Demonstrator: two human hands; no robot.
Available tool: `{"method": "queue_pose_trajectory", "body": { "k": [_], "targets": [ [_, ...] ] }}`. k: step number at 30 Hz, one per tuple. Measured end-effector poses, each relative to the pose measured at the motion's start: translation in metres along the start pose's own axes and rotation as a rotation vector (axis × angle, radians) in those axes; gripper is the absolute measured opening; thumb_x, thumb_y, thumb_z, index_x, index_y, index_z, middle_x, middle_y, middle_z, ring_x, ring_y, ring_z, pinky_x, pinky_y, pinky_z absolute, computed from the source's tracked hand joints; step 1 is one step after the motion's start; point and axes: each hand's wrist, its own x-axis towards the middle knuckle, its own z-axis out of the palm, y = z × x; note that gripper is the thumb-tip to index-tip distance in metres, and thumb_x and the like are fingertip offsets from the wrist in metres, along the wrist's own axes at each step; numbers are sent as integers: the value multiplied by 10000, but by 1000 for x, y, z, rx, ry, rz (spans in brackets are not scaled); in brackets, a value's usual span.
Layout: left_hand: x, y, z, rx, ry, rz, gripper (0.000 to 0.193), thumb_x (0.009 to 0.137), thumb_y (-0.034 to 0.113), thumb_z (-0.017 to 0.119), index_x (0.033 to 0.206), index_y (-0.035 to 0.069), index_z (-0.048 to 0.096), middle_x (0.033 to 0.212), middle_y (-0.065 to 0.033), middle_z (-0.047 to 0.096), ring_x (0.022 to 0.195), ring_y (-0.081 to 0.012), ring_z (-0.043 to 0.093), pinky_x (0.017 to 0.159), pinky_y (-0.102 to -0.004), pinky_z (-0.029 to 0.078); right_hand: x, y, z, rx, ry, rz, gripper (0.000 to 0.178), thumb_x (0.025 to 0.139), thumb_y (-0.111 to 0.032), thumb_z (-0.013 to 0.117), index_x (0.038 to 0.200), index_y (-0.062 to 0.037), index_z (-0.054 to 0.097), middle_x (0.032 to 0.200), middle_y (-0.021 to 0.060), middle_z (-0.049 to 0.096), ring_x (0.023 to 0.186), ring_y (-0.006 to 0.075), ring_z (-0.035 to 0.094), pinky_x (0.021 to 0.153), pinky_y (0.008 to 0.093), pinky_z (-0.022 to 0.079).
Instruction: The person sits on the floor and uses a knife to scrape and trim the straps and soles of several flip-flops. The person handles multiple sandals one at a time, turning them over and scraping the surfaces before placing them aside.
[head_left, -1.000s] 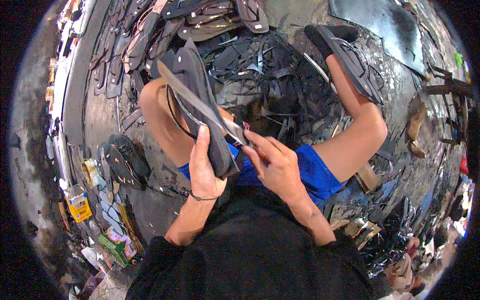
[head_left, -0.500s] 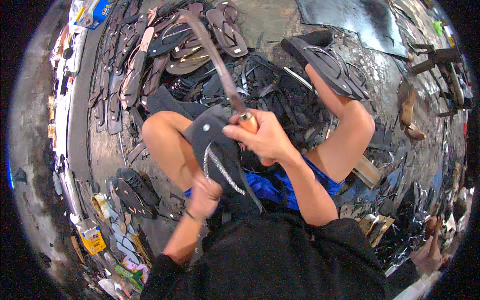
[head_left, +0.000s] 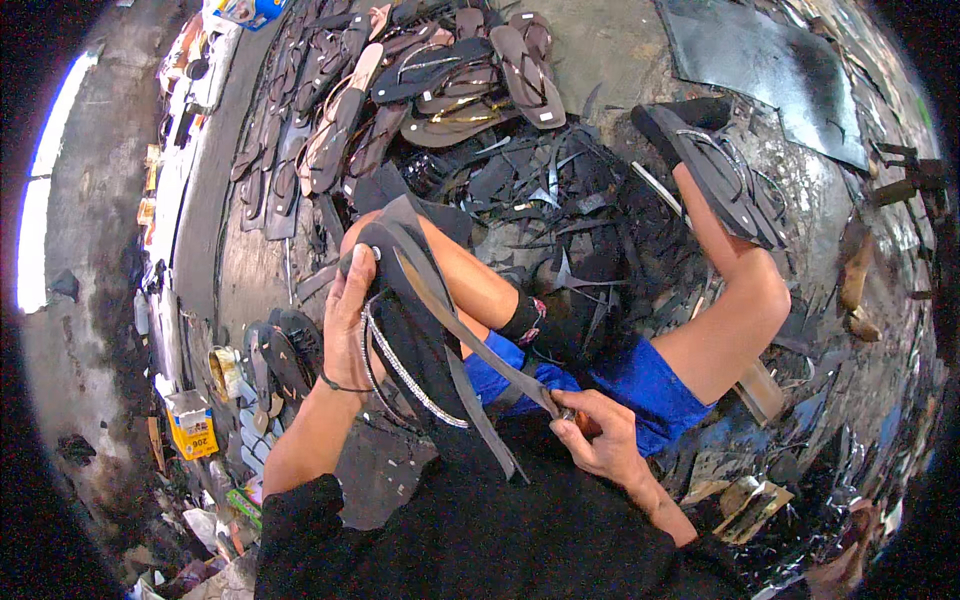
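Covered grips, cropped edges, murky heaps.
The left hand's [head_left: 347, 320] fingers are mostly hidden behind the sandal [head_left: 408, 345], while the right hand [head_left: 603, 435] covers most of the knife's handle [head_left: 584, 425]; where the blade [head_left: 500, 368] ends against the sole cannot be told. A blue box [head_left: 246, 10] is cut by the upper edge, the black shirt [head_left: 470, 540] by the lower, and many dark scraps [head_left: 500, 182] at upper centre are too small to tell apart.
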Motion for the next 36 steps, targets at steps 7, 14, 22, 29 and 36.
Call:
{"method": "queue_pose_trajectory", "body": {
  "k": [7,14,22,29,36],
  "targets": [
    [-7,-16,1,-89,146,-74,579,1006,464,536,1441,87,476,1339,-104,593,1222,-272,576,1057,-430,463,4,4,2,-22,-14,-12,355,809,-135,810,1137,-47,706,878,98,708,616,180,623,563,305,516],
    [-16,-17,13,-73,3,21,468,993,307,606,1358,38,492,1220,-143,648,1049,-269,672,907,-411,569,90,-32,19,-57,200,-230,279,851,-94,754,1115,-19,702,839,122,685,575,170,573,539,305,473],
    [10,10,4,60,11,203,311,1002,177,604,1265,19,556,1145,-124,686,935,-216,714,810,-354,613,102,-42,8,43,108,-190,278,859,-93,733,1127,-19,707,731,88,627,532,140,517,510,286,431],
    [-6,-12,-7,137,-62,131,282,964,164,670,1205,58,570,1103,-63,676,992,-155,660,905,-346,549,21,-3,-14,-107,-13,-38,335,821,-168,799,1123,-50,717,979,111,729,676,198,680,614,311,560],
    [-5,-11,-1,194,-162,114,506,878,149,764,1282,16,491,1180,-118,643,1037,-210,656,945,-364,537,77,-30,-11,-236,140,-221,314,836,-137,784,1126,-46,707,902,113,707,610,179,616,552,292,518]
  ]
}}
